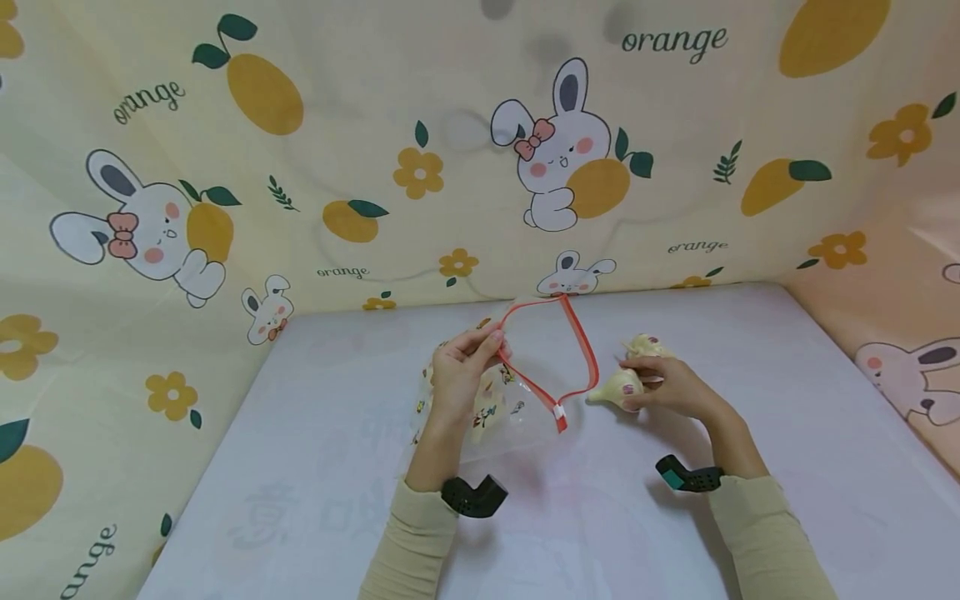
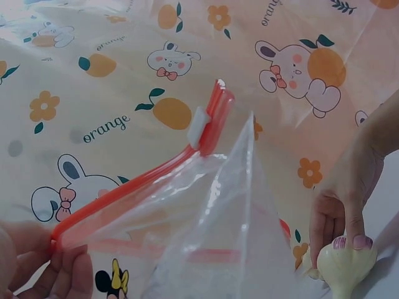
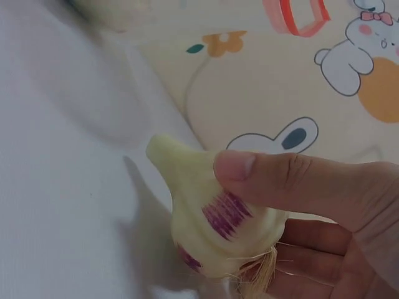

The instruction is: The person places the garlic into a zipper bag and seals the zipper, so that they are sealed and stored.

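Observation:
My left hand (image 1: 459, 375) pinches the red zip edge of a clear slider bag (image 1: 517, 433) printed with small cartoon figures. The bag's mouth gapes wide, and its white slider (image 2: 198, 128) sits at one end of the red strip. To the right of the bag, my right hand (image 1: 671, 387) holds a pale garlic bulb (image 1: 618, 390) with purple patches, the thumb across its side. In the right wrist view that bulb (image 3: 212, 212) shows its stem and a tuft of dry roots. Just behind the right hand lies a second garlic bulb (image 1: 647, 345), partly hidden by the fingers.
A white table (image 1: 315, 500) spreads under both hands. Behind and at the sides hangs a cream cloth (image 1: 450, 83) printed with rabbits, oranges and flowers. Each wrist carries a black camera mount (image 1: 474, 497).

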